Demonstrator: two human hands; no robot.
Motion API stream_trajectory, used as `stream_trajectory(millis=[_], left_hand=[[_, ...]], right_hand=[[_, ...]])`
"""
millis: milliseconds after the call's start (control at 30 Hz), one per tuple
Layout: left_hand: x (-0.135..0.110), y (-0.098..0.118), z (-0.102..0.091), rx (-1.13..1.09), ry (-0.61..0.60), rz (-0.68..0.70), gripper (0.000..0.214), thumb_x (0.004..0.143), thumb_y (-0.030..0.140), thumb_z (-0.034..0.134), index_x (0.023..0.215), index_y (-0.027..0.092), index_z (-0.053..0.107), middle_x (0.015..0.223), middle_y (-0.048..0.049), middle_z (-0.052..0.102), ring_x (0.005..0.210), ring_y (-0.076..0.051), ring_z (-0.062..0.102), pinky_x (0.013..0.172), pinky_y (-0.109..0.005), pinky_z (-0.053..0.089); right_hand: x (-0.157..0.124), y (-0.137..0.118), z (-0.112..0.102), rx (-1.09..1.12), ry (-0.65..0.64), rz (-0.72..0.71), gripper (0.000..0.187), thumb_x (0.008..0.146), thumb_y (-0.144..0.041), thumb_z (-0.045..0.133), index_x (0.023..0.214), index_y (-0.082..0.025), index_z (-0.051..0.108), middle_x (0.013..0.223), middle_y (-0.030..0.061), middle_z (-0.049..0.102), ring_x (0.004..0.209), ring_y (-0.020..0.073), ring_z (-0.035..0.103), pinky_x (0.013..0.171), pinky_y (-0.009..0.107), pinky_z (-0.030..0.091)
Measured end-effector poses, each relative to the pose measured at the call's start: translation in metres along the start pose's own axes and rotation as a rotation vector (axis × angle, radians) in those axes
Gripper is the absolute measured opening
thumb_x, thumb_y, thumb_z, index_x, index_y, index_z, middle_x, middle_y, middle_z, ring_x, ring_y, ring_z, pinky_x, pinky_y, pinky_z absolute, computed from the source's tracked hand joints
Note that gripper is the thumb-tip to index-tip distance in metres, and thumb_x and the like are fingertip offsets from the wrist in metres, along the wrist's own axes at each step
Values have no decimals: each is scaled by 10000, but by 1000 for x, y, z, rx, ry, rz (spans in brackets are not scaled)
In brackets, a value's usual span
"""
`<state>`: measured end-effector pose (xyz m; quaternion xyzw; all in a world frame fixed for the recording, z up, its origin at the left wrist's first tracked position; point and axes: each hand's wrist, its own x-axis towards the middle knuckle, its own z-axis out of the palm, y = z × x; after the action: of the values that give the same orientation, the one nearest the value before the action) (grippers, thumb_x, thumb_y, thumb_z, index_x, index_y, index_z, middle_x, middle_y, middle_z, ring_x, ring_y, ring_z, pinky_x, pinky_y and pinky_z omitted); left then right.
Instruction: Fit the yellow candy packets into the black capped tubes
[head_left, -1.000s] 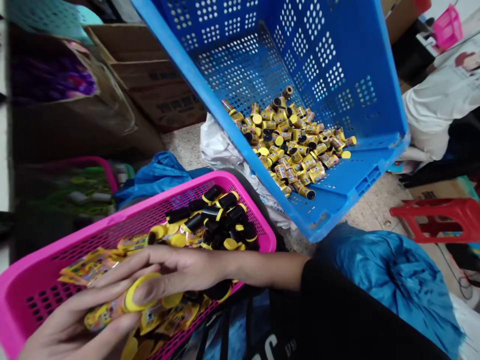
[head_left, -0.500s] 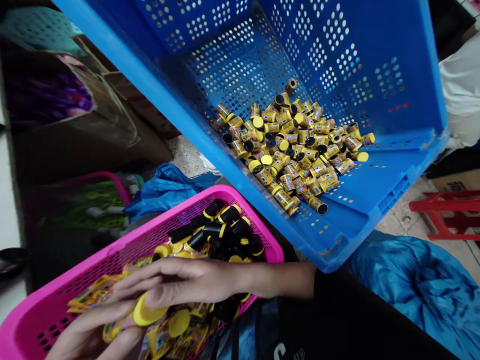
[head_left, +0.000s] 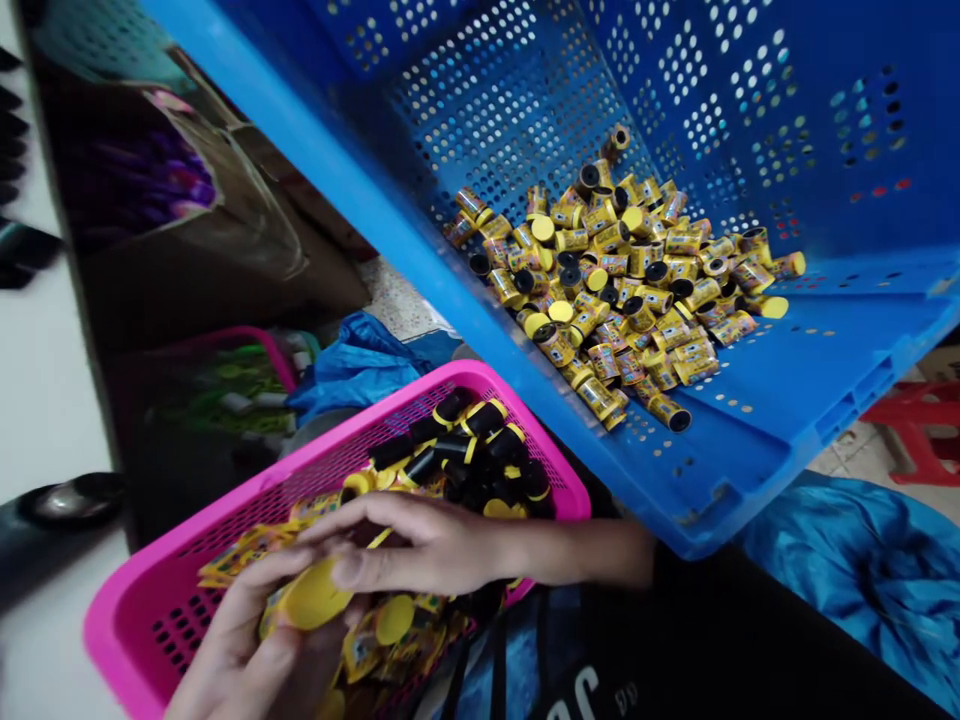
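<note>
My left hand (head_left: 247, 640) reaches in from the lower left, its fingers closed around a small yellow labelled canister (head_left: 311, 597) with a round yellow end facing up. My right hand (head_left: 427, 548) comes from the right, thumb pressed on that end and fingers curled over the far side. Both hands are over a pink basket (head_left: 124, 630). In it lie black cylinders with yellow rims (head_left: 454, 447), loose yellow caps (head_left: 394, 620) and printed yellow labels (head_left: 251, 555). Part of the canister is hidden by my fingers.
A large blue perforated crate (head_left: 765, 400) tilts beside the basket, with many labelled yellow canisters (head_left: 637, 290) heaped inside. A white surface (head_left: 52, 380) runs along the left. Behind are an open bag of purple items (head_left: 142, 180) and blue cloth (head_left: 352, 360). A red stool (head_left: 922, 425) stands at right.
The view has shifted, so basket, crate and hands appear farther right, and more of the white surface shows. Both hands stay on the same canister, its yellow end turned slightly.
</note>
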<state>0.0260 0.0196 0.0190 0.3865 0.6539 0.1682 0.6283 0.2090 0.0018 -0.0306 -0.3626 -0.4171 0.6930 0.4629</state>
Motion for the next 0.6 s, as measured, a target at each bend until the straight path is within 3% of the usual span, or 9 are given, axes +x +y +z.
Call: stream_trajectory(millis=[133, 233, 333, 400, 433, 533, 600], left_hand=[[-2, 0, 4, -215, -50, 59, 284, 758, 452, 810, 1000, 552, 701, 1096, 171, 745, 813, -145, 670, 673, -250, 576], [3, -8, 4, -407, -124, 203, 347, 777, 355, 812, 1099, 407, 693, 1142, 68, 641, 902, -117, 614, 779, -209, 561], [14, -22, -3, -522, -246, 231, 484, 709, 273, 809, 1159, 337, 643, 1091, 15, 596, 888, -124, 594, 764, -226, 540], [19, -30, -9, -505, -257, 280, 516, 721, 249, 763, 1207, 321, 604, 1178, -3, 580, 915, -136, 603, 799, -259, 548], [20, -33, -12, -487, -258, 294, 519, 741, 254, 746, 1231, 318, 589, 1212, -11, 577, 930, -144, 609, 812, -275, 553], [16, -33, -21, -453, -241, 324, 454, 796, 288, 736, 1230, 281, 606, 1159, -29, 616, 894, -143, 609, 787, -262, 544], [10, -30, -32, -489, -203, 364, 384, 800, 303, 749, 1165, 246, 644, 1088, -36, 641, 844, -129, 591, 724, -222, 517]], right_hand=[[-17, -21, -13, -455, 167, -202, 330, 991, -420, 618, 1209, -181, 682, 1259, 116, 717, 1220, 206, 654, 1085, 348, 491], [-38, -29, -37, -918, 485, -234, 232, 977, -382, 613, 1133, -251, 724, 1309, 107, 689, 1308, 264, 584, 1191, 480, 384], [-45, -22, -72, -1249, 707, -90, 433, 943, -379, 594, 1333, -195, 630, 1475, 191, 566, 1432, 365, 459, 1210, 631, 302], [-43, -13, -90, -1307, 743, 70, 627, 932, -361, 549, 1502, -114, 473, 1520, 269, 498, 1420, 407, 475, 1148, 653, 378], [-42, -10, -95, -1301, 747, 178, 668, 934, -361, 528, 1541, -100, 427, 1479, 289, 532, 1342, 419, 551, 1082, 651, 441], [-44, -13, -98, -1286, 766, 375, 672, 944, -384, 485, 1559, -118, 430, 1292, 275, 677, 1091, 420, 696, 937, 635, 529], [-45, -22, -91, -1306, 781, 338, 655, 944, -395, 478, 1548, -144, 465, 1259, 243, 712, 1065, 407, 711, 944, 623, 533]])
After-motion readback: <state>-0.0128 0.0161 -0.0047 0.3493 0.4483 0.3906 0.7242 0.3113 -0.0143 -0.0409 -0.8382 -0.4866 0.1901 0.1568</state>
